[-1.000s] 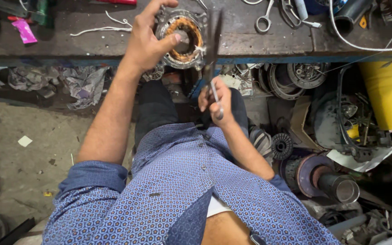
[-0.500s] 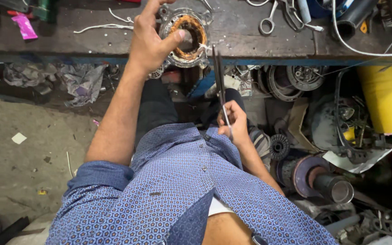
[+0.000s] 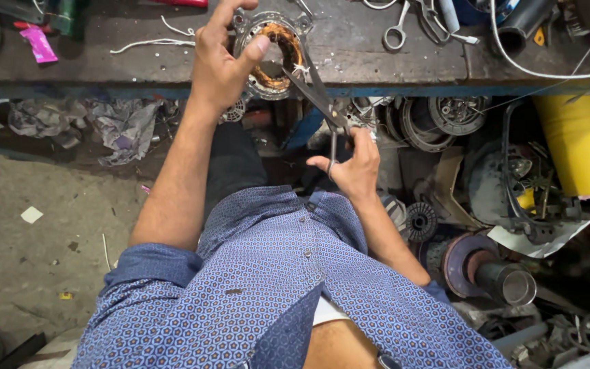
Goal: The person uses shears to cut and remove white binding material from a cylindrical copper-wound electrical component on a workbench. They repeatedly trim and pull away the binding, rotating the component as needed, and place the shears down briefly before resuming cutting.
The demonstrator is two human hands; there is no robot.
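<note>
Stator ring [image 3: 268,51], one copper-wound piece, sat at the workbench [image 3: 377,58] edge, gripped by my left hand [image 3: 223,65] with thumb curled on its rim, while my right hand [image 3: 353,164], fingers through the handles, held one pair of scissors [image 3: 319,96], blades slightly parted at the ring.

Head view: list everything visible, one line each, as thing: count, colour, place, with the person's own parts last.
motor stator: one, grey ring with copper windings, bench edge
scissors: one, dark metal, tips at the stator
second scissors: one, silver, on bench
white wire: one, right of bench
pink wrapper: one, bench left
yellow drum: one, under bench, right
motor parts: several, dark, floor at right
rags: a heap, grey, under bench, left
left hand: steadies the stator
right hand: holds the scissors
</note>
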